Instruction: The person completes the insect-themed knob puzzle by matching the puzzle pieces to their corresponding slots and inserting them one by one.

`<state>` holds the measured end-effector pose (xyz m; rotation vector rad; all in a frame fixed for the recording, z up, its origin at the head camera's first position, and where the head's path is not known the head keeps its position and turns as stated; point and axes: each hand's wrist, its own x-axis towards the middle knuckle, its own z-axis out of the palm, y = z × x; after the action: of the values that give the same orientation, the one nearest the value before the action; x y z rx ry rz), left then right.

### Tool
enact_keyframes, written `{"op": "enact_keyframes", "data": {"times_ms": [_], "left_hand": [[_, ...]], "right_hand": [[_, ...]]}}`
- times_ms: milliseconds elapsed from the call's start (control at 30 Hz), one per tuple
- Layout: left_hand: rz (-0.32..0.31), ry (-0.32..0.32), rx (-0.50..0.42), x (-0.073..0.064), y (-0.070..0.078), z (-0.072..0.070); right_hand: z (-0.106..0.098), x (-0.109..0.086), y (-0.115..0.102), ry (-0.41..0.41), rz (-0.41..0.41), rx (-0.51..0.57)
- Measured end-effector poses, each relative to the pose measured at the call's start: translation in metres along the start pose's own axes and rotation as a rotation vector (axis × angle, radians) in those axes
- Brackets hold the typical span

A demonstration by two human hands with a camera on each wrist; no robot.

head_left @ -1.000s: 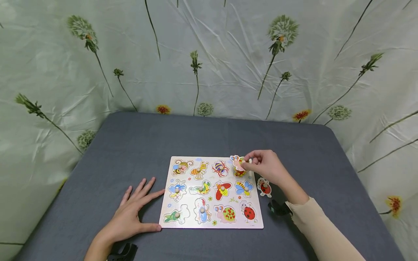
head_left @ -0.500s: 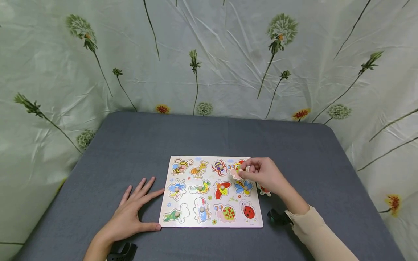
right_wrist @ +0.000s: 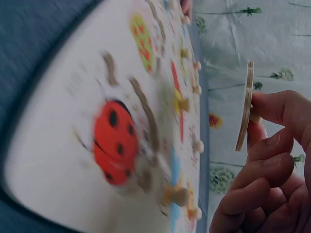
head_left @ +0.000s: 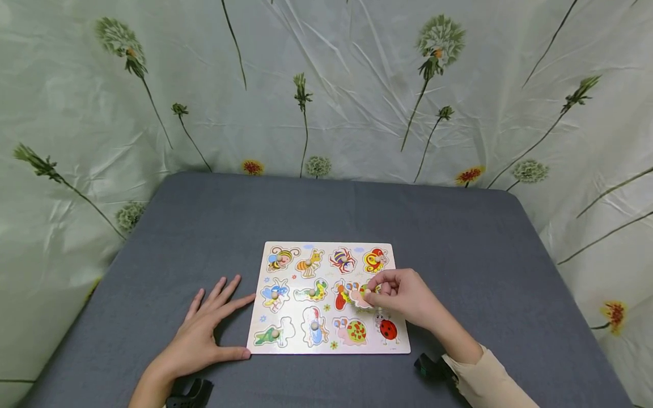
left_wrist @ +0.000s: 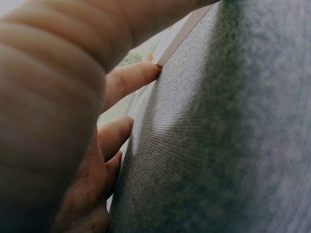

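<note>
A wooden knob puzzle board (head_left: 326,349) with insect pictures lies on the table. My right hand (head_left: 408,297) pinches a snail puzzle piece (head_left: 359,296) by its knob, over the right part of the board. In the right wrist view the piece (right_wrist: 245,107) appears edge-on, apart from the board. Below it on the board are the vacant snail recess (head_left: 351,331) and ladybug recess (head_left: 388,330). My left hand (head_left: 201,334) rests spread on the table, thumb and index fingertips touching the board's left edge. Part of the right column is hidden behind my right hand.
Several knobbed pieces sit in the board, such as a spider (head_left: 343,260), a butterfly (head_left: 376,260) and a caterpillar (head_left: 312,292). A grey cloth covers the table (head_left: 326,209). A flower-printed curtain (head_left: 357,85) hangs behind its far edge.
My right hand has moved toward me and slightly left with the snail piece, uncovering the butterfly at the top right. The ladybug piece beside the board is now hidden. My left hand stays put.
</note>
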<state>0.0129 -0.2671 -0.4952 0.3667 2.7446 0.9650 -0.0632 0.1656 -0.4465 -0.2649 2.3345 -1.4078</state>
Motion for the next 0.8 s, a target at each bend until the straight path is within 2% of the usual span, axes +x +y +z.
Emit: {"op": "enact_keyframes", "data": {"times_ms": [333,800], "left_hand": [[-0.003,0.002,0.009,0.001,0.0,0.0],[-0.012,-0.008,0.01,0.001,0.0,-0.001]], "right_hand": [[0.027,-0.016,0.002,-0.033,0.032,0.018],[0.047,-0.024,0.003,-0.009,0.048,-0.086]]}}
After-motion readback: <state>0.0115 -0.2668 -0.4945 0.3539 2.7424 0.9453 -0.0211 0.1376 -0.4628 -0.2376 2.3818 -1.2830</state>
